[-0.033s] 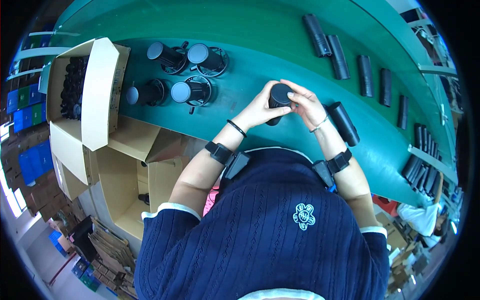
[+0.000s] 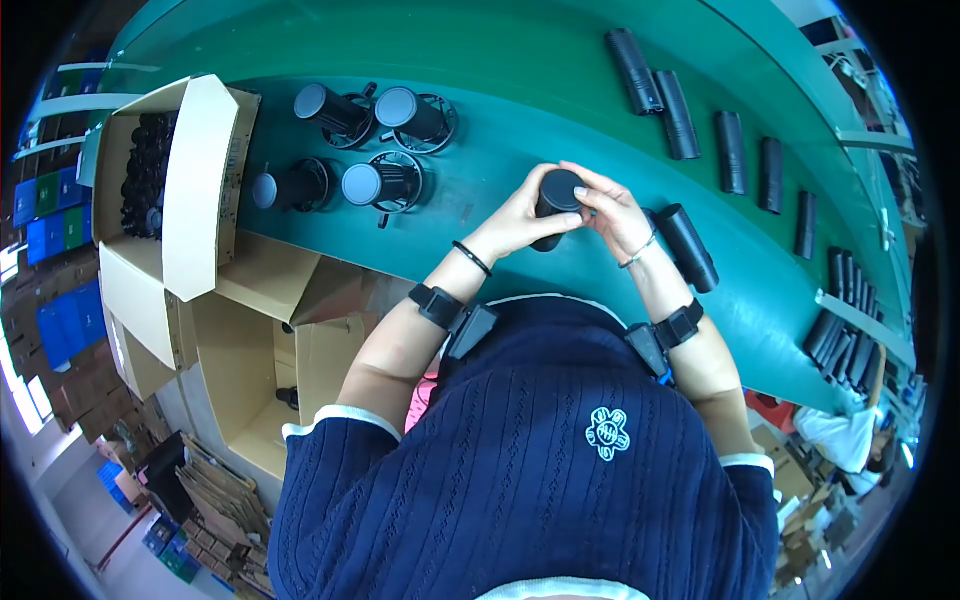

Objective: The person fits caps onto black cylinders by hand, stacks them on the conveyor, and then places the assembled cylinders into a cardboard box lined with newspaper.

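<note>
Bare green table [image 2: 520,110] lies open ahead of your hands. To your left, four upright black cylinders [image 2: 365,140] and the cardboard box [image 2: 200,180] block passage; a lying black cylinder [image 2: 688,247] obstructs the right.

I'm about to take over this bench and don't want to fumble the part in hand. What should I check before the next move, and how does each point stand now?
1. Both hands on the part: ok. Left hand and right hand grip the black cylinder.
2. Cylinder off the green table: cannot tell, hands hide its base.
3. Finished units out of the way: ok. Four cylinders on ring bases stand apart, to the left.
4. Loose black tube near the right wrist: not ok, close enough to knock.
5. Parts box open: ok.
</note>
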Tool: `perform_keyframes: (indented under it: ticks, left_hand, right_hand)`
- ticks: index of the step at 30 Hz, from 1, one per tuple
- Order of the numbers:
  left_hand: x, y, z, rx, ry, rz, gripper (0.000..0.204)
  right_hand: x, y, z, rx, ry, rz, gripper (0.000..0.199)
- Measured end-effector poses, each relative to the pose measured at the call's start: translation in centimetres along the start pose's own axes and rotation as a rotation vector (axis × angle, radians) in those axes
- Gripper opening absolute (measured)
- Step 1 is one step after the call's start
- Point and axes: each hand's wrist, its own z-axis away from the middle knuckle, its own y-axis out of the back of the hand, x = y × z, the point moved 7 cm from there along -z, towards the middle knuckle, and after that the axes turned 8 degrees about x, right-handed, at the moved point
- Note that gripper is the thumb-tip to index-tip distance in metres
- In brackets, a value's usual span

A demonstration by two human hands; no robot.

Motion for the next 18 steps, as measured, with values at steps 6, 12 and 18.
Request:
perform_keyframes:
  ticks: [6,12,18]
  left_hand:
    - [-1.3,0.8,0.5,0.163,0.203,0.204,0.042]
    - [-3.0,3.7,-1.1,0.322,0.304,0.775,0.045]
    - [-5.1,6.8,0.5,0.514,0.346,0.524,0.053]
  right_hand:
    - [1.0,-0.5,0.5,-0.028,0.003,0.095,0.041]
    - [2.3,-1.2,-0.9,-0.311,0.386,0.644,0.099]
    - [-6.5,0.4,-12.2,0.244,0.420,0.858,0.080]
